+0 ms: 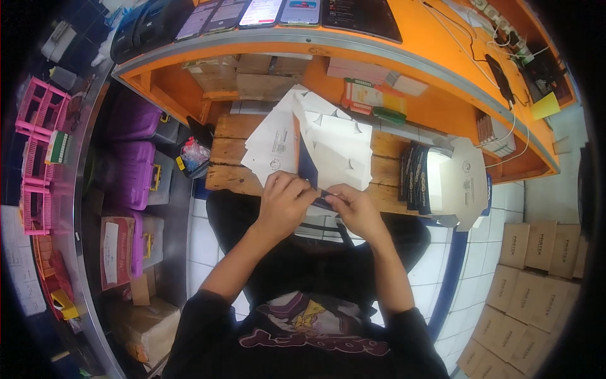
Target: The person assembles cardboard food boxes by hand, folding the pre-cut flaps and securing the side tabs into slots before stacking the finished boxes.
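A cardboard box blank, dark blue on one face, is between my hands above a low wooden bench. My left hand is closed on its near edge. Close beside it, my right hand pinches a dark flap of the same blank. Behind it spread white flat blanks, and a white panel with curved slits. At the bench's right end stand several part-folded boxes, white inside and dark blue outside, nested in a row.
The slatted wooden bench sits beneath an orange counter carrying several phones and a tablet. Purple-lidded bins line the left shelf. Brown cartons are stacked at the lower right. A white cable hangs from the counter.
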Demonstrator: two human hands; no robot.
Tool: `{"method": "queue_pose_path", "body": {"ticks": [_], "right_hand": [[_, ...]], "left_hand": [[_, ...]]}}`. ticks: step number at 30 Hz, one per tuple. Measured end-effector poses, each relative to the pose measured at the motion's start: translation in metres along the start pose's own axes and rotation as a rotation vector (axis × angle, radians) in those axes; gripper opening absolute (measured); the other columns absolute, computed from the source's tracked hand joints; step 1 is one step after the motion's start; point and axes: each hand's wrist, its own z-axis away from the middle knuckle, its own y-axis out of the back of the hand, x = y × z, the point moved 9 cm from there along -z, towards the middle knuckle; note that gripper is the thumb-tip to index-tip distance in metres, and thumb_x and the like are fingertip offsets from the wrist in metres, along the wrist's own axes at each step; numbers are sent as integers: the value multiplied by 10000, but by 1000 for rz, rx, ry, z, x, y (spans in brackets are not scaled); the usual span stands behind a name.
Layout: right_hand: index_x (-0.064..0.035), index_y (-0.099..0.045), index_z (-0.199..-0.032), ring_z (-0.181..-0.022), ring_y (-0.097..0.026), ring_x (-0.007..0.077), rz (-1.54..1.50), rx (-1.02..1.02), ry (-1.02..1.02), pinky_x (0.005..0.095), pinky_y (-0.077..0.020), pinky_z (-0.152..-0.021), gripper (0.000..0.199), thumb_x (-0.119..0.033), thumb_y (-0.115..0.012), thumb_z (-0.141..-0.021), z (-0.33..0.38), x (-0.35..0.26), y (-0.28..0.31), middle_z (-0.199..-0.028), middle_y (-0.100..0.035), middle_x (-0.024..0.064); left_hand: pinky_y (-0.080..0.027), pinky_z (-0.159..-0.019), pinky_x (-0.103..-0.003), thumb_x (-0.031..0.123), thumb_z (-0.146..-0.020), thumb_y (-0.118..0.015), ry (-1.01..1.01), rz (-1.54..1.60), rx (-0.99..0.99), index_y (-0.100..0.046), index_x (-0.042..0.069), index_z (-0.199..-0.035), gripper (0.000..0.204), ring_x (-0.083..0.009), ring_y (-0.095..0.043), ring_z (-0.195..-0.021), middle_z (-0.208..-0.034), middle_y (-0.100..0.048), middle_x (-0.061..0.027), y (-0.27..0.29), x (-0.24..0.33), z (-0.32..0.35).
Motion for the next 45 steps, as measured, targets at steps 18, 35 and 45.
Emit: {"method": "queue_pose_path", "body": {"ticks": [18, 35, 45], "right_hand": [[-47, -532, -1387, -1058, -688, 181, -992, 81, -89, 370, -577, -844, 371, -248, -552, -1077, 5, -35, 19, -1173, -695, 70], [-72, -530, -1340, -1032, -709, 228, -1272, 122, -95, 407, -576, -880, 390, -380, -487, -1105, 22, -41, 13, -1200, -693, 104], [-95, -454, -1443, -999, -716, 184, -1105, 172, -79, 367, -592, -899, 411, -358, -413, -1130, 40, -21, -24, -1296, -659, 83]], "left_hand": [[-469, -1039, -511, 436, -915, -708, -172, 154, 21, -719, 209, -1274, 425, -341, -566, -1289, -1405, -617, -83, 21, 44, 27], [-559, -995, -495, 371, -807, -807, -332, 135, 91, -751, 192, -1231, 464, -414, -624, -1239, -1428, -579, -181, 41, 35, 5], [-510, -987, -496, 175, -837, -815, 18, 181, 64, -709, 130, -1307, 485, -449, -576, -1214, -1391, -533, -283, 28, 30, -9]]}}
